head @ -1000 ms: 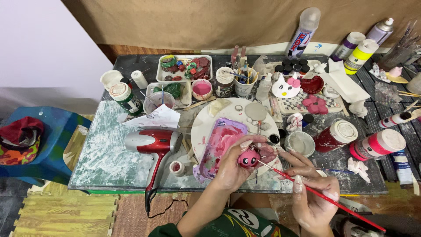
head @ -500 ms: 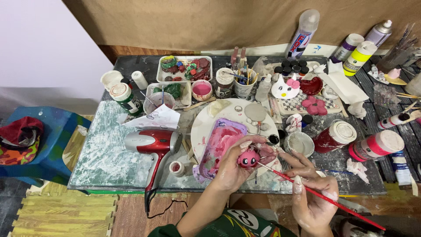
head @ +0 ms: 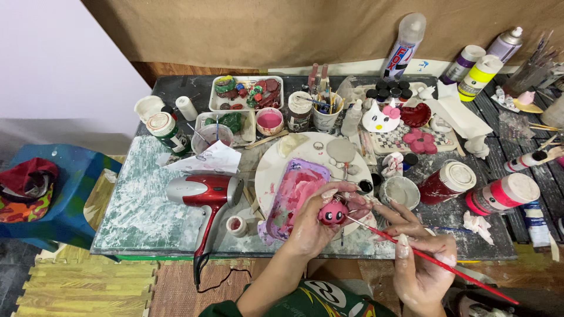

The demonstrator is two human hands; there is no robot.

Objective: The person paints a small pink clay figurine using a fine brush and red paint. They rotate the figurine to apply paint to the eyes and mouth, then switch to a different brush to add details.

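1. A small pink round figurine [head: 333, 213] is being held by the left hand [head: 314, 226], just in front of the round white plate [head: 294, 154] and above the near edge of the paint-spattered table [head: 141, 211].
2. The left fingers [head: 338, 191] are being kept curled and clamped around the figurine, the thumb pressing it from below.
3. A thin red-handled paintbrush [head: 435, 264] is being gripped by the right hand [head: 420, 264], to the right of the plate and nearer the person.
4. The right fingers are being pinched together on the brush handle; the brush tip is being held against the right side of the figurine.
5. A pink-smeared mixing tray [head: 294, 194] is being supported by the plate, just left of the figurine.
6. A red and silver hair dryer [head: 202, 192] is lying left of the plate, its cord trailing over the table edge.
7. A red jar with a white lid [head: 447, 181] is lying on its side to the right of the plate; a pink bottle [head: 502, 194] is lying farther right.
8. A white cat-shaped piece [head: 380, 117] is resting behind the plate, to the right.
9. A cup of brushes [head: 326, 114] is standing just behind the plate.
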